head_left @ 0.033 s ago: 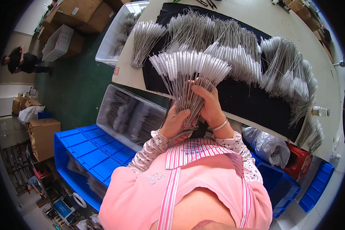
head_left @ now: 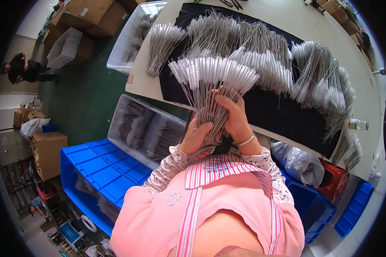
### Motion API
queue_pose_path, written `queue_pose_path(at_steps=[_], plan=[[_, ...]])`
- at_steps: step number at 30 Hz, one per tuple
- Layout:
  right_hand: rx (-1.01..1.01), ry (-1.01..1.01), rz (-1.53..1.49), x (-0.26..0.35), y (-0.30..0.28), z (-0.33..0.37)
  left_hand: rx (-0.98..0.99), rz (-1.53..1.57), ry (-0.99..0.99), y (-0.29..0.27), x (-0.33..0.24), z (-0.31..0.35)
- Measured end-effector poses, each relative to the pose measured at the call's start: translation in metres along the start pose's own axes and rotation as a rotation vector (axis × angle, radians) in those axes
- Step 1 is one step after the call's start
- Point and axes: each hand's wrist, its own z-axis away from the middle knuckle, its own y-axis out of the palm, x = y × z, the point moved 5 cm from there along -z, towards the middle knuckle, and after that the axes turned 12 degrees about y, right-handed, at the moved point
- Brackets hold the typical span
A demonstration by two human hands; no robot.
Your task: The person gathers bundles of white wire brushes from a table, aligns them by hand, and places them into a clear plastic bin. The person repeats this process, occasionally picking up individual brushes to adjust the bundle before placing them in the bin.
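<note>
Both hands grip a fanned bundle of straw brushes point(head_left: 214, 77), white bristle heads up and thin wire stems down. My left hand point(head_left: 196, 136) closes round the lower stems, thumb across the front. Higher on the right side, my right hand point(head_left: 233, 115) wraps the stems, with its thumb pressed on them; a bracelet circles that wrist. The bundle is held above the near edge of a table, partly over a black cloth point(head_left: 266, 113). Beyond it lie heaped brushes point(head_left: 266, 68), with more piled to the right point(head_left: 319, 81) and a small group at the left point(head_left: 164, 45).
A grey bin point(head_left: 116, 128) with brushes stands left of me, beside a blue crate point(head_left: 103, 158). Another white bin point(head_left: 116, 55) adjoins the table's far left. On the right are a clear bottle point(head_left: 358, 124), a plastic bag point(head_left: 302, 165) and a red stool point(head_left: 333, 180). A person point(head_left: 25, 68) is far left.
</note>
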Motion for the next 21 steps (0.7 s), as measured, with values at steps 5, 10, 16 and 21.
queue_pose_path(at_steps=[5,10,16,21], plan=[[0.032,-0.044,0.097,0.003,0.004,0.005,0.031,-0.114,0.048,0.004,-0.006,0.003],[0.450,0.222,0.038,-0.011,0.014,0.009,0.320,-0.178,-0.147,0.014,-0.013,0.010],[0.494,0.300,0.055,-0.021,0.026,0.019,0.397,0.078,-0.447,-0.003,0.003,0.026],[0.341,0.291,0.187,-0.006,0.036,0.032,0.698,-0.379,-0.365,-0.011,-0.036,-0.004]])
